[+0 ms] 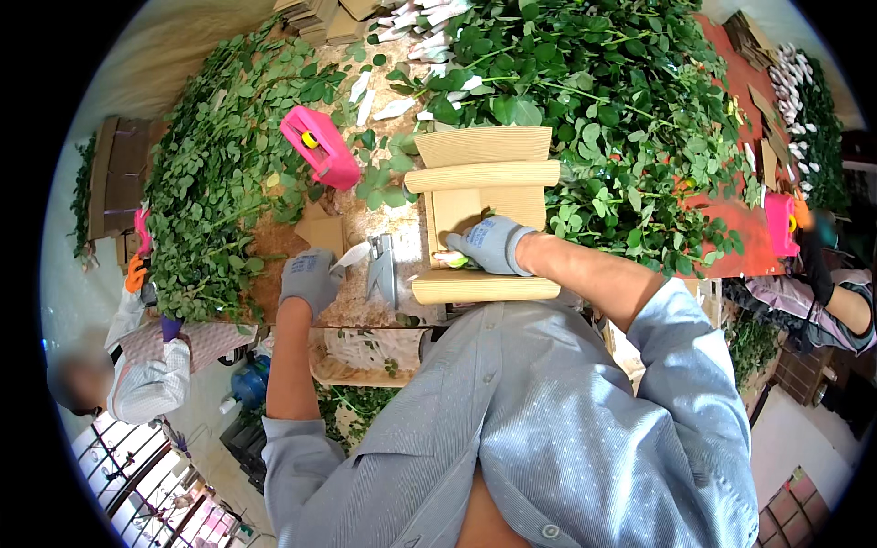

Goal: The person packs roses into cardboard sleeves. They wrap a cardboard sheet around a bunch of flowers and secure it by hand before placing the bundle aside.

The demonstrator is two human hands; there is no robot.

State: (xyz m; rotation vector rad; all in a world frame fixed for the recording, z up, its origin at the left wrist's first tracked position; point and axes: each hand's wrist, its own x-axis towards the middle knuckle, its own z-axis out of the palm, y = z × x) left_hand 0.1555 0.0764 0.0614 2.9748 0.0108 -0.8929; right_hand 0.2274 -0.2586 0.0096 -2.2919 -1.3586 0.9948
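Observation:
My left hand [308,279], in a grey work glove, pinches a white sleeve [353,256] above the tabletop. Just right of it stands a grey metal stapler [382,272]. My right hand [495,244], gloved the same way, lies over a pale rose bud [450,259] with some green at its base; the fingers curl down around it, and most of the rose is hidden. Beneath this hand is a sheet of corrugated cardboard [524,205] in a stand with a rolled cardboard edge behind [483,177] and another in front [486,288].
A pink tape dispenser [320,147] stands behind the stapler. Leafy rose stems are heaped left [219,178] and right [603,123]. Loose white sleeves [394,108] and cardboard pieces [322,229] lie around. Co-workers stand at left [151,377] and right [849,301]. A crate [363,373] sits below the table's edge.

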